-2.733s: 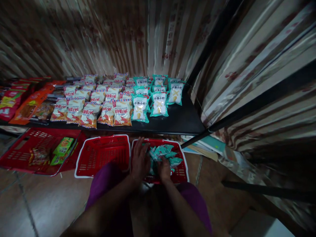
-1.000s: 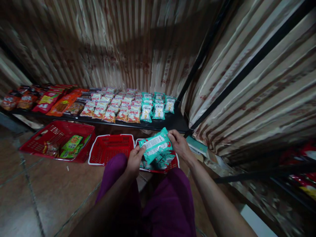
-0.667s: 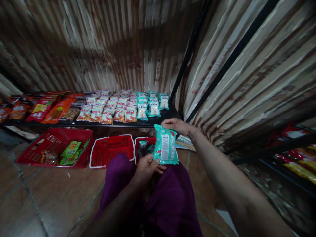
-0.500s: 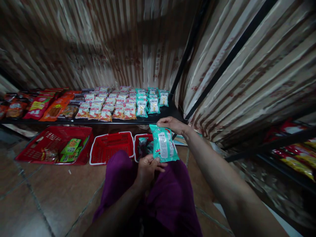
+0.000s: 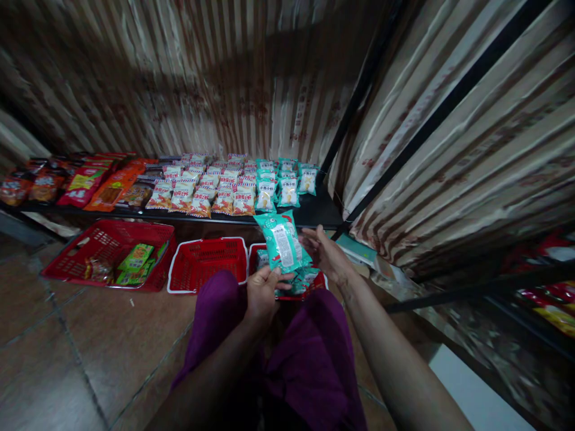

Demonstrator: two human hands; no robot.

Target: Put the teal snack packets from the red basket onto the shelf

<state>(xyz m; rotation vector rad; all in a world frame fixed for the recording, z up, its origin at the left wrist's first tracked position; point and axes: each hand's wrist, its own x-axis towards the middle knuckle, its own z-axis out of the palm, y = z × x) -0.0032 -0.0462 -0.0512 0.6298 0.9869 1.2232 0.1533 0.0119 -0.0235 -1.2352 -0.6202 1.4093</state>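
Observation:
My left hand (image 5: 264, 291) pinches the lower edge of a teal snack bag (image 5: 283, 242), its printed white label facing up. Just right of the bag is my right hand (image 5: 327, 254), fingers stretched out and holding nothing; whether a fingertip touches the bag I cannot tell. Under the bag stands a small red basket (image 5: 324, 284) with more teal packets (image 5: 306, 279) in it, partly hidden by the hands. Above, at the right end of the black shelf (image 5: 320, 206), similar teal bags (image 5: 288, 191) stand in short rows.
White-and-orange snack bags (image 5: 210, 193) fill the shelf's middle, with red and orange packs (image 5: 90, 182) farther left. On the tiled floor stand a red basket (image 5: 207, 263) with white edging and a larger red basket (image 5: 63, 263) holding green packets (image 5: 136, 258). A black post (image 5: 344, 120) rises at right.
My right hand has let go of the teal bag and opened beside it. The bag, now in my left hand alone, has shifted slightly left and up. The view has also shifted a little.

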